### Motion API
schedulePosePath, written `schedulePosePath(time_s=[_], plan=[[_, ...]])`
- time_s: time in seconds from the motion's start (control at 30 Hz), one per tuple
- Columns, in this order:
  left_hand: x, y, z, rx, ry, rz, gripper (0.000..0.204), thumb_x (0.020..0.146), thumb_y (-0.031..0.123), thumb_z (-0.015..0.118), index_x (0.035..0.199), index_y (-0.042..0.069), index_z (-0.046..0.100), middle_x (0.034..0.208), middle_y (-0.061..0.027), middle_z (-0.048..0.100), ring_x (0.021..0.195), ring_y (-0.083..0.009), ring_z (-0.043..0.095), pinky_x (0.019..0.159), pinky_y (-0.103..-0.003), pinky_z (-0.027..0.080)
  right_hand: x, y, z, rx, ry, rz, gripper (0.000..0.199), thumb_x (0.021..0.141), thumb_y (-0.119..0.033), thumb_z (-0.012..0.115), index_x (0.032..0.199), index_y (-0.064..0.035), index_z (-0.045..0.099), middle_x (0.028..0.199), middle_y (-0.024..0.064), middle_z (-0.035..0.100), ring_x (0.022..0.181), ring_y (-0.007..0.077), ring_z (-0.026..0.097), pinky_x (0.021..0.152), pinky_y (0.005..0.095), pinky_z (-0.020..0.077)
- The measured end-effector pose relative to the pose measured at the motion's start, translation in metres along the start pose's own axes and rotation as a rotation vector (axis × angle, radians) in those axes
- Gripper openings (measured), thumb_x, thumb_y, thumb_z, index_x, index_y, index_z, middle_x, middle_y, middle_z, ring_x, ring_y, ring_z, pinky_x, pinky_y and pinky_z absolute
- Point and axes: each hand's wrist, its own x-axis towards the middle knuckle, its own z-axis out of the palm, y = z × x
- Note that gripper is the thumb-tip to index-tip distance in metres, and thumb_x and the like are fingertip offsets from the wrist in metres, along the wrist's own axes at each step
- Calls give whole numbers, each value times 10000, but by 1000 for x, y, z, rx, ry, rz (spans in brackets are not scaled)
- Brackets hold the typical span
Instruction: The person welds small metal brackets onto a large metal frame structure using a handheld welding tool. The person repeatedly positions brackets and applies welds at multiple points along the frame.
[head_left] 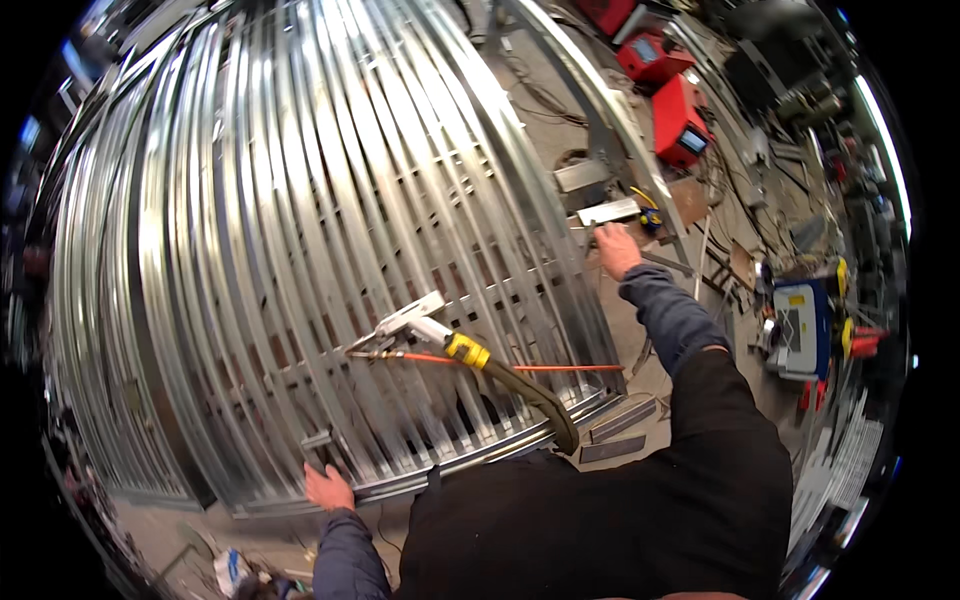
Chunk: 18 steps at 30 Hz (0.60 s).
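A large panel of shiny parallel metal bars [270, 230] fills the left and middle of the view. At its near edge my left hand [330, 488] has its fingers apart, beside a small metal bracket [317, 438]. Off the panel's right side, my right hand [618, 250] reaches out with bent fingers next to a bright rectangular metal piece [608, 212]; what its fingertips hold, if anything, is hidden. Between my hands a silver welding gun [410, 318] with a yellow collar lies on the bars. Its dark sleeved cable [540, 400] runs over the near edge.
An orange line [560, 368] crosses the bars by the gun. Two red machines [680, 120] stand at the far right, past a long curved metal beam [610, 110]. Cables and offcuts litter the floor there. A blue-and-white box [802, 328] stands to the right of my arm.
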Motion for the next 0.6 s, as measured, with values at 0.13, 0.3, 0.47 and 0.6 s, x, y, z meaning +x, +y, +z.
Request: schedulePosePath(time_s=[0.13, 0.3, 0.47, 0.6], plan=[[16, 9, -6, -81, 31, -7, 623, 967, 282, 611, 1512, -9, 536, 1447, -228, 633, 1368, -397, 550, 1191, -538, 349, -29, 20, -19, 259, 107, 161, 247, 1017, -146, 596, 1187, 31, 633, 1058, 244, 650, 1050, 470, 618, 908, 532, 499], [3, -3, -5, -96, 124, -59, 611, 931, 243, 581, 1492, 3, 557, 1408, -178, 645, 1353, -361, 542, 1199, -511, 341, -21, -173, -143, 1109, -475, 337, 196, 1062, -245, 602, 1120, -75, 682, 857, -32, 625, 670, 74, 556, 530, 249, 480], [4, -3, -6, -149, 131, -49, 617, 916, 233, 586, 1481, -14, 557, 1378, -173, 649, 1323, -347, 550, 1194, -501, 347, -21, -413, -189, 779, -832, -391, 407, 1052, -224, 624, 1373, 25, 625, 930, 81, 678, 857, 178, 658, 782, 334, 535], [2, -6, -1, -188, 163, -60, 618, 903, 223, 603, 1467, -25, 560, 1360, -173, 643, 1275, -330, 561, 1170, -476, 365, -15, -589, -192, 614, -700, -863, 447, 980, -162, 588, 1397, -3, 620, 1127, 305, 732, 1039, 481, 713, 922, 504, 573]])
